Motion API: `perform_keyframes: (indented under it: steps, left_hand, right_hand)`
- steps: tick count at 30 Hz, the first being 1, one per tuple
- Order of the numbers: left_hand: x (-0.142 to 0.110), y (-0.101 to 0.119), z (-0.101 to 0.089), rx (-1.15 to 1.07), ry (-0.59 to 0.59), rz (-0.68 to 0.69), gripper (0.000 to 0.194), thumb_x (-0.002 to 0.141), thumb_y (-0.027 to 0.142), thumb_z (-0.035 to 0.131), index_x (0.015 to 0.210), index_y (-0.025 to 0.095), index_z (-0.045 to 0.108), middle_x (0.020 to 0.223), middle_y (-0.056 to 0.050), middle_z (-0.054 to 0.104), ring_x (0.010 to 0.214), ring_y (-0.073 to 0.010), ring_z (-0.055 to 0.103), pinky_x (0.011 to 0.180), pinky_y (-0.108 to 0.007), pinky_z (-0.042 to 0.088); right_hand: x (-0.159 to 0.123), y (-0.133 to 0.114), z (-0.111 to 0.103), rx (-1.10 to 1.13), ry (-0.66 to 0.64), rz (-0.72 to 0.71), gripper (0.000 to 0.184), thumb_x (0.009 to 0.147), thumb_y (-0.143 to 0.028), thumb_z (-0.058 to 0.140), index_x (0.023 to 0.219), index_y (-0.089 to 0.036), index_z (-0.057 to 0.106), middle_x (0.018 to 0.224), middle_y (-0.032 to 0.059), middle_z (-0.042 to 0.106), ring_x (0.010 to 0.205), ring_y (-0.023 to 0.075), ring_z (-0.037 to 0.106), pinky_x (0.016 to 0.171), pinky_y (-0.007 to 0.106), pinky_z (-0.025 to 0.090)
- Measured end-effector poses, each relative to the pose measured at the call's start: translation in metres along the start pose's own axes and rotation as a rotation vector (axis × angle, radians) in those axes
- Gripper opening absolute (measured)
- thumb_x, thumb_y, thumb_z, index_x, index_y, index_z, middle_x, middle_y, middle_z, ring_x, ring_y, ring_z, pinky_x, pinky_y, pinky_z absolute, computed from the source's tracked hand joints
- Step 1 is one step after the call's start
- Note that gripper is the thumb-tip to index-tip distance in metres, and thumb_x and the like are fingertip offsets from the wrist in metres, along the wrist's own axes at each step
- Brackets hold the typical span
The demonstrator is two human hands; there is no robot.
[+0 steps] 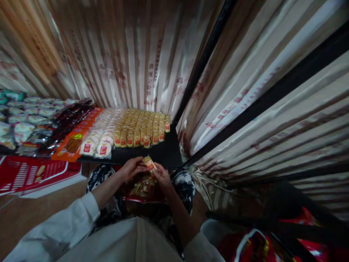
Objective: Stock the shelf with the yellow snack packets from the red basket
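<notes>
A small wrapped snack (149,163), yellow with a red label, is held up between my two hands in front of the shelf edge. My left hand (133,168) pinches its upper left end. My right hand (163,175) grips its lower right end, fingers closed. Under my hands, a red container (160,198) on my lap holds several more wrapped snacks (142,186). Just beyond, rows of the same yellow snacks (141,127) stand on the black shelf (170,151). One snack (147,141) stands at the front of those rows.
Left of the yellow rows lie round white packaged snacks (103,145), an orange packet (69,147), dark packets (68,122) and white packets (32,118). A red carton (40,174) sits below the shelf. Pleated curtain (136,65) and black poles (207,54) border the back and right.
</notes>
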State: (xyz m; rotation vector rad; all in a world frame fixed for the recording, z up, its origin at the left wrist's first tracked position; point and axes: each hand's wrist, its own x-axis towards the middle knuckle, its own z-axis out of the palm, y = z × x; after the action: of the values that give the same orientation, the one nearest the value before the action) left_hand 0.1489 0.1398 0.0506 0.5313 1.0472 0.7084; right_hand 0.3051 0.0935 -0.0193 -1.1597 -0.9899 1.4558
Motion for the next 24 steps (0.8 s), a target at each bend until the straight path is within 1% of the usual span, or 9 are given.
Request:
perform_keyframes:
  steps: [3, 6, 8, 11, 14, 17, 19, 21, 24]
  left_hand:
    - [0.005, -0.001, 0.008, 0.080, -0.052, 0.069, 0.012, 0.080, 0.019, 0.057, 0.081, 0.008, 0.063, 0.072, -0.007, 0.067, 0.059, -0.0109, 0.062, 0.056, -0.018, 0.050]
    - [0.017, -0.003, 0.017, 0.216, -0.005, 0.169, 0.006, 0.076, 0.017, 0.061, 0.077, 0.011, 0.060, 0.060, -0.001, 0.063, 0.050, -0.0071, 0.056, 0.051, -0.017, 0.044]
    - [0.027, -0.003, 0.024, 0.309, 0.025, 0.230, 0.007, 0.077, 0.018, 0.059, 0.073, 0.012, 0.057, 0.054, 0.002, 0.059, 0.046, -0.0068, 0.052, 0.048, -0.017, 0.041]
    - [0.044, 0.003, 0.037, 0.400, 0.004, 0.305, 0.007, 0.078, 0.017, 0.056, 0.072, 0.013, 0.056, 0.051, 0.004, 0.055, 0.045, -0.0077, 0.050, 0.047, -0.018, 0.040]
    - [0.062, 0.011, 0.052, 0.450, -0.003, 0.361, 0.006, 0.079, 0.016, 0.052, 0.076, 0.013, 0.056, 0.052, 0.004, 0.053, 0.046, -0.0078, 0.049, 0.048, -0.019, 0.042]
    - [0.081, 0.018, 0.069, 0.474, 0.021, 0.425, 0.013, 0.080, 0.013, 0.048, 0.089, 0.012, 0.058, 0.069, -0.001, 0.062, 0.056, -0.0094, 0.055, 0.055, -0.020, 0.046]
    - [0.092, 0.021, 0.080, 0.508, 0.039, 0.484, 0.021, 0.079, 0.011, 0.049, 0.098, 0.013, 0.059, 0.090, -0.006, 0.066, 0.073, -0.0125, 0.061, 0.066, -0.023, 0.049]
    - [0.102, 0.022, 0.091, 0.580, 0.087, 0.547, 0.028, 0.078, 0.013, 0.052, 0.105, 0.014, 0.058, 0.107, -0.008, 0.064, 0.089, -0.0159, 0.061, 0.080, -0.026, 0.048]
    - [0.113, 0.020, 0.106, 0.663, 0.156, 0.627, 0.030, 0.080, 0.020, 0.053, 0.109, 0.013, 0.059, 0.114, -0.010, 0.062, 0.100, -0.0191, 0.059, 0.093, -0.031, 0.043]
  right_hand:
    - [0.005, 0.000, -0.001, -0.010, 0.030, -0.011, 0.045, 0.075, -0.045, 0.059, 0.111, -0.019, 0.055, 0.103, 0.0075, 0.066, 0.092, 0.0212, 0.063, 0.082, 0.035, 0.050]
    - [0.013, -0.001, -0.004, -0.163, 0.107, -0.091, 0.044, 0.075, -0.045, 0.057, 0.110, -0.019, 0.058, 0.109, 0.0094, 0.063, 0.098, 0.0223, 0.061, 0.086, 0.035, 0.049]
    - [0.018, -0.004, -0.008, -0.340, 0.200, -0.178, 0.045, 0.076, -0.043, 0.055, 0.113, -0.018, 0.058, 0.112, 0.0110, 0.061, 0.101, 0.0227, 0.059, 0.088, 0.035, 0.048]
    - [0.027, -0.014, -0.014, -0.574, 0.320, -0.289, 0.046, 0.079, -0.039, 0.051, 0.119, -0.016, 0.054, 0.114, 0.0120, 0.060, 0.107, 0.0234, 0.054, 0.096, 0.038, 0.042]
    - [0.043, -0.021, -0.022, -0.614, 0.377, -0.311, 0.047, 0.081, -0.039, 0.048, 0.121, -0.015, 0.053, 0.115, 0.0126, 0.059, 0.109, 0.0239, 0.053, 0.098, 0.039, 0.039]
    - [0.068, -0.023, -0.033, -0.492, 0.433, -0.296, 0.047, 0.081, -0.038, 0.047, 0.122, -0.015, 0.050, 0.118, 0.0123, 0.059, 0.105, 0.0224, 0.056, 0.094, 0.038, 0.043]
    - [0.087, -0.025, -0.041, -0.403, 0.474, -0.298, 0.046, 0.081, -0.037, 0.047, 0.122, -0.016, 0.049, 0.117, 0.0118, 0.060, 0.101, 0.0211, 0.058, 0.092, 0.037, 0.044]
    - [0.107, -0.028, -0.050, -0.328, 0.516, -0.314, 0.045, 0.079, -0.036, 0.048, 0.119, -0.015, 0.049, 0.113, 0.0121, 0.062, 0.099, 0.0205, 0.060, 0.090, 0.036, 0.045]
    - [0.133, -0.033, -0.063, -0.265, 0.566, -0.345, 0.045, 0.076, -0.034, 0.050, 0.115, -0.012, 0.051, 0.107, 0.0124, 0.064, 0.094, 0.0202, 0.062, 0.088, 0.035, 0.047]
